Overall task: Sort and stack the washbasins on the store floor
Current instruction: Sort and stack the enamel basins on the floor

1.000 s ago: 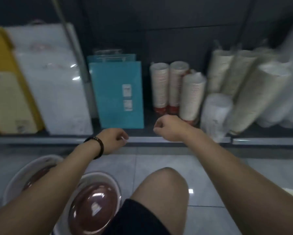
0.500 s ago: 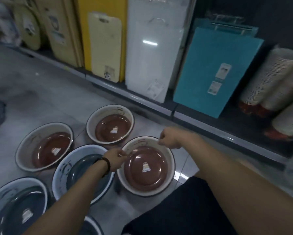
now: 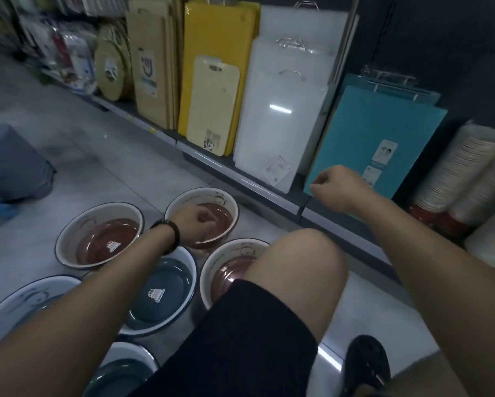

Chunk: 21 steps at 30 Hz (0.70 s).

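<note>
Several washbasins stand on the grey tiled floor. Three have brown insides: one at the left [image 3: 97, 239], one farther back [image 3: 223, 200], one by my knee [image 3: 226, 270]. Three have blue insides: one in the middle [image 3: 166, 282], one at the left edge [image 3: 20, 302], one at the bottom [image 3: 117, 371]. My left hand [image 3: 199, 224], with a dark wristband, hovers over the far brown basin with curled fingers and holds nothing. My right hand [image 3: 335, 187] is raised in front of the shelf, fingers curled, also holding nothing.
A low shelf [image 3: 269, 187] runs diagonally behind the basins with yellow [image 3: 217, 38], white [image 3: 283, 124] and teal [image 3: 369, 138] boards and stacked paper cups [image 3: 455, 173]. A grey object [image 3: 14, 164] sits at the left. My bent knee [image 3: 297, 267] covers part of the nearest brown basin.
The view swung from the shelf down to the basins. Both hands were at the rim of the nearest brown basin; now the left is over the far one and the right has lifted toward the shelf.
</note>
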### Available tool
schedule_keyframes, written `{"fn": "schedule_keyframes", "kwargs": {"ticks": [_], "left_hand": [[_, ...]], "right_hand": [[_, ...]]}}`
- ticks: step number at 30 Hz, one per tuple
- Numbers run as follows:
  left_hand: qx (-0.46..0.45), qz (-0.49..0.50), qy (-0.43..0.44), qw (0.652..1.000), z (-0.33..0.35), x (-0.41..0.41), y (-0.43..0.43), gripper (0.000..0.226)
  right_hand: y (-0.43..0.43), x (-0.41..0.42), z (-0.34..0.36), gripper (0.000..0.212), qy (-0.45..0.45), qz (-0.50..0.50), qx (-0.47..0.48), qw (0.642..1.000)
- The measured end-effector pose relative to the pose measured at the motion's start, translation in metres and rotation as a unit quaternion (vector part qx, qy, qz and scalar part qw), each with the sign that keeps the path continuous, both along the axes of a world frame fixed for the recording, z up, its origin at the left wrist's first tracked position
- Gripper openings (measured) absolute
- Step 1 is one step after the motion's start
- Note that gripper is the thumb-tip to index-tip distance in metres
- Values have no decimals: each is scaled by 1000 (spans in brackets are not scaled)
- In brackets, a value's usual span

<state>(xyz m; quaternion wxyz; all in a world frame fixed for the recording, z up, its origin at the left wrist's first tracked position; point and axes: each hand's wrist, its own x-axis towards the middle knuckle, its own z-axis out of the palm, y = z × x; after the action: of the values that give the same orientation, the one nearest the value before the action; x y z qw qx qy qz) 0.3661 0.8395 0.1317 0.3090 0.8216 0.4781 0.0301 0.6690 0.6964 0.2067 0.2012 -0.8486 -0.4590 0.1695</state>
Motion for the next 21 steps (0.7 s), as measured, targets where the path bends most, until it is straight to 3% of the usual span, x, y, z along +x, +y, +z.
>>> {"fn": "schedule_keyframes", "kwargs": {"ticks": [8, 13, 17, 21], "left_hand": [[20, 8, 24, 999, 72, -2, 11, 20], [-35, 0, 69, 997, 99, -19, 19, 18], [-66, -10, 119, 991, 77, -28, 38, 18], [-93, -36, 193, 976, 10, -11, 77, 18]], "right_hand": [[20, -25, -41, 23, 46, 42, -63, 996], [42, -48, -93, 25, 95, 32, -106, 989], [46, -57, -142, 27, 126, 2, -150, 981], [46, -49, -212, 35, 156, -74, -189, 967]]}}
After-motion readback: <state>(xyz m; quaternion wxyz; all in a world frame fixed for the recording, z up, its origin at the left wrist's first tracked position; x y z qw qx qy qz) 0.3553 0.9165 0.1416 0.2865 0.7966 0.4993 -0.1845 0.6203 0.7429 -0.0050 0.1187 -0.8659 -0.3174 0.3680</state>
